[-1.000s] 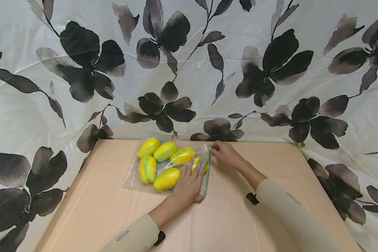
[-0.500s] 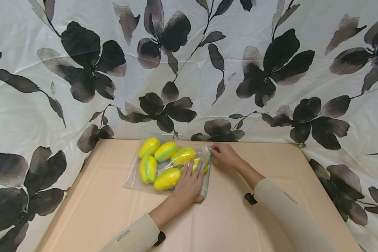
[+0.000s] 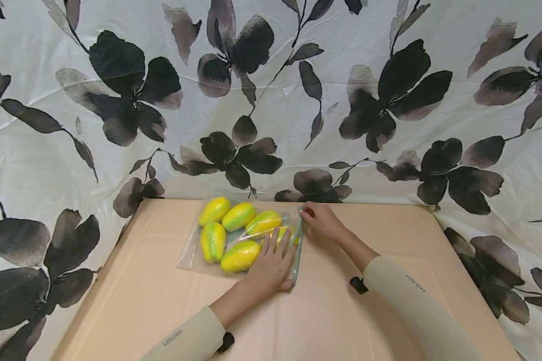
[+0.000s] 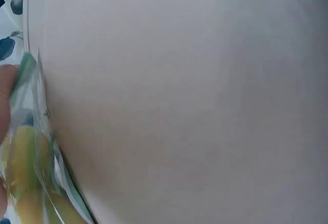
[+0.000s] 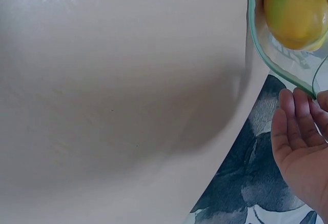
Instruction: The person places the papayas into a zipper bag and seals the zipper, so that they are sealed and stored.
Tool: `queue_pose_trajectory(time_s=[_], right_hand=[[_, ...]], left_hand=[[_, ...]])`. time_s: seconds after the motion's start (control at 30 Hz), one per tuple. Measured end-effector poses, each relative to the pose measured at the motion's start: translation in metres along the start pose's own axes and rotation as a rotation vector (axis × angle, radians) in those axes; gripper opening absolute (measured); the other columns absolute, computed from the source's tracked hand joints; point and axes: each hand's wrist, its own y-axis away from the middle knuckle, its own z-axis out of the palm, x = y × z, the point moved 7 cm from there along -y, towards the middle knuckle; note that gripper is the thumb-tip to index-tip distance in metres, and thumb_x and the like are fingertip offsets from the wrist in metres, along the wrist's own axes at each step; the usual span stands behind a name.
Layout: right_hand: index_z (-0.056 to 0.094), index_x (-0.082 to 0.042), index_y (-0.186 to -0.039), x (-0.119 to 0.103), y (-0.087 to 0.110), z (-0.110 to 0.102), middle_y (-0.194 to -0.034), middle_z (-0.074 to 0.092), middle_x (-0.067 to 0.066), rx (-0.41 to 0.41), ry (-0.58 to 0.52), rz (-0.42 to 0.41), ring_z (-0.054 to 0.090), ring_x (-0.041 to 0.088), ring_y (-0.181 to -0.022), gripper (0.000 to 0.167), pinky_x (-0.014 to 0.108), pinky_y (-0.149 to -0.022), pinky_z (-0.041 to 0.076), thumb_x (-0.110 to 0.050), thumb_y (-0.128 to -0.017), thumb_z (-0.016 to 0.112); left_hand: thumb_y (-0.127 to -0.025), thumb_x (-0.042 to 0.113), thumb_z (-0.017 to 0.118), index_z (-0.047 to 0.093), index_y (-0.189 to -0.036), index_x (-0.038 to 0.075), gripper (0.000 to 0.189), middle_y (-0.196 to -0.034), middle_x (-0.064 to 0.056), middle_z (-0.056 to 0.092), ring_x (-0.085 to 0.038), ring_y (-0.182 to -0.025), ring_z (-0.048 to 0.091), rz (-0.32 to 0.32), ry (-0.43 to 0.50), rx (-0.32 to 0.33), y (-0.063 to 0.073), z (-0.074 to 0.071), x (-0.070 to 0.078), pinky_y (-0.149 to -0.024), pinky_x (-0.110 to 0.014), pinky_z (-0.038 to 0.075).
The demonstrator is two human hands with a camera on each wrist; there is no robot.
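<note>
A clear plastic bag [image 3: 187,258] with a green strip along its right-hand edge lies flat, holding several yellow-green mangoes [image 3: 213,241]. My left hand [image 3: 270,268] rests on the bag's right part with fingers straight, partly covering one mango. At the far right corner, my right hand [image 3: 323,221] pinches the green edge between thumb and fingertips. In the right wrist view that green edge [image 5: 254,39] bows outward, and the bag's mouth stands apart there. The left wrist view catches only bits of the left hand [image 4: 4,98] beside the bag's layered edges.
Beneath the bag is a light brown cardboard-like tabletop [image 3: 343,311]. A white cloth with dark flowers [image 3: 298,115] hangs behind it and falls along both sides. A small black device [image 3: 359,285] sits at the right sleeve's cuff, another at the left [image 3: 226,343].
Both hands keep their places on the bag. The left forearm has shifted slightly to the left, and the right hand has moved a tiny bit along the corner.
</note>
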Motion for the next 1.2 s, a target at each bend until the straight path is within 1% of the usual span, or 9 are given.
queue_pose_trajectory(time_s=[0.13, 0.2, 0.37, 0.5, 0.7, 0.87, 0.97, 1.07, 1.2], right_hand=[[0.069, -0.006, -0.100, -0.003, -0.001, -0.001, -0.084, 0.070, 0.003, 0.006, -0.021, 0.007, 0.061, 0.017, -0.078, 0.013, 0.033, -0.075, 0.051, -0.018, -0.102, 0.065], [0.069, -0.006, -0.100, -0.003, -0.001, -0.001, -0.084, 0.070, 0.003, 0.008, -0.022, 0.009, 0.061, 0.017, -0.078, 0.013, 0.032, -0.075, 0.051, -0.018, -0.101, 0.065], [0.069, -0.004, -0.100, -0.004, -0.003, -0.003, -0.084, 0.071, 0.005, 0.010, -0.030, 0.005, 0.062, 0.017, -0.079, 0.013, 0.033, -0.076, 0.052, -0.017, -0.102, 0.065], [0.069, -0.004, -0.100, -0.003, -0.003, -0.003, -0.085, 0.072, 0.005, 0.007, -0.036, 0.008, 0.063, 0.016, -0.080, 0.013, 0.033, -0.077, 0.053, -0.017, -0.102, 0.065], [0.069, -0.005, -0.101, -0.002, -0.003, 0.000, -0.085, 0.073, 0.004, 0.005, -0.047, 0.020, 0.063, 0.016, -0.080, 0.013, 0.033, -0.077, 0.053, -0.018, -0.102, 0.065], [0.070, -0.005, -0.101, -0.002, -0.005, 0.001, -0.087, 0.072, 0.004, 0.011, -0.045, 0.023, 0.063, 0.018, -0.082, 0.012, 0.034, -0.079, 0.052, -0.017, -0.102, 0.065], [0.070, -0.006, -0.102, -0.001, -0.006, 0.001, -0.087, 0.071, 0.004, 0.008, -0.042, 0.026, 0.062, 0.018, -0.083, 0.012, 0.033, -0.079, 0.052, -0.017, -0.102, 0.065], [0.070, -0.006, -0.102, 0.001, -0.007, 0.001, -0.086, 0.070, 0.004, 0.009, -0.039, 0.026, 0.061, 0.017, -0.082, 0.012, 0.033, -0.078, 0.051, -0.017, -0.101, 0.066], [0.070, -0.006, -0.102, 0.001, -0.008, 0.002, -0.085, 0.068, 0.003, 0.010, -0.044, 0.024, 0.059, 0.016, -0.079, 0.012, 0.031, -0.074, 0.050, -0.017, -0.101, 0.066]], left_hand=[[-0.092, 0.061, 0.066, 0.051, -0.148, 0.009, 0.078, -0.168, -0.024, 0.025, -0.050, -0.154, 0.023, 0.035, 0.110, 0.019, 0.002, -0.006, -0.007, -0.123, -0.060, 0.029], [-0.094, 0.058, 0.066, 0.052, -0.145, 0.007, 0.074, -0.168, -0.022, 0.028, -0.049, -0.154, 0.025, 0.049, 0.187, 0.035, 0.002, -0.011, -0.012, -0.122, -0.059, 0.030], [-0.096, 0.052, 0.067, 0.052, -0.143, 0.001, 0.071, -0.160, -0.020, 0.043, -0.040, -0.149, 0.041, 0.084, 0.301, 0.095, -0.005, -0.024, -0.029, -0.123, -0.049, 0.034], [-0.098, 0.049, 0.065, 0.049, -0.146, 0.001, 0.070, -0.156, -0.017, 0.049, -0.034, -0.144, 0.047, 0.071, 0.327, 0.099, -0.016, -0.033, -0.046, -0.123, -0.042, 0.035], [-0.102, 0.044, 0.061, 0.044, -0.150, 0.004, 0.065, -0.153, -0.013, 0.052, -0.030, -0.144, 0.049, 0.044, 0.324, 0.050, -0.038, -0.037, -0.070, -0.123, -0.041, 0.036], [-0.103, 0.035, 0.064, 0.046, -0.149, 0.004, 0.059, -0.150, -0.013, 0.056, -0.029, -0.141, 0.051, -0.020, 0.329, 0.024, -0.059, -0.038, -0.088, -0.121, -0.041, 0.038], [-0.102, 0.029, 0.065, 0.046, -0.150, 0.005, 0.057, -0.150, -0.012, 0.056, -0.029, -0.140, 0.053, -0.075, 0.378, -0.009, -0.073, -0.039, -0.095, -0.119, -0.042, 0.040], [-0.104, 0.027, 0.062, 0.047, -0.150, 0.007, 0.052, -0.148, -0.011, 0.058, -0.030, -0.137, 0.054, -0.146, 0.451, -0.056, -0.087, -0.037, -0.099, -0.117, -0.044, 0.043], [-0.106, 0.027, 0.057, 0.054, -0.143, 0.012, 0.040, -0.138, -0.009, 0.064, -0.028, -0.129, 0.059, -0.229, 0.551, -0.070, -0.103, -0.034, -0.102, -0.111, -0.045, 0.049]])
